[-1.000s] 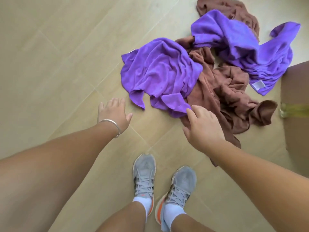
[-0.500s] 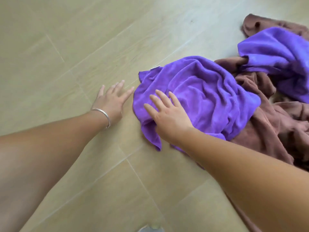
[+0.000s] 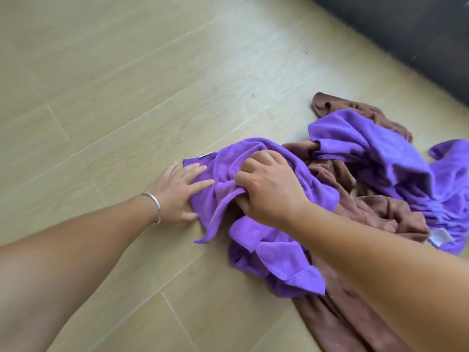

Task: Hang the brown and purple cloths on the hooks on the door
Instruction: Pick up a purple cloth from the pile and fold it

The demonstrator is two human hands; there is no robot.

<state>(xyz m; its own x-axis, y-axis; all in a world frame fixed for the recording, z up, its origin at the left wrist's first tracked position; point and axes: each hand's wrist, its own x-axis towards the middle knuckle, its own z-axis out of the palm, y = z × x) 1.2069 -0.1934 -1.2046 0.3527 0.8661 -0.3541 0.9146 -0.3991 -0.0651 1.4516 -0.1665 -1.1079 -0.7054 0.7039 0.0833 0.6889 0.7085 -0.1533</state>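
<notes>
A crumpled purple cloth (image 3: 276,252) lies on the wooden floor in the middle of the head view. My right hand (image 3: 269,191) bunches its top folds in closed fingers. My left hand (image 3: 177,191), with a silver bangle on the wrist, lies flat with spread fingers on the cloth's left edge. A brown cloth (image 3: 380,212) lies under and to the right of it, trailing toward the bottom edge. A second purple cloth (image 3: 385,161) sprawls at the right over another brown cloth (image 3: 330,102). No door or hooks are in view.
The light wooden floor (image 3: 127,97) stretches to the left and the far side. A dark surface (image 3: 418,34) fills the top right corner, beyond the cloths.
My right hand went from lying flat on the purple cloth to gripping a bunch of it. My left hand slid right from the bare floor onto the cloth's edge. The view shifted.
</notes>
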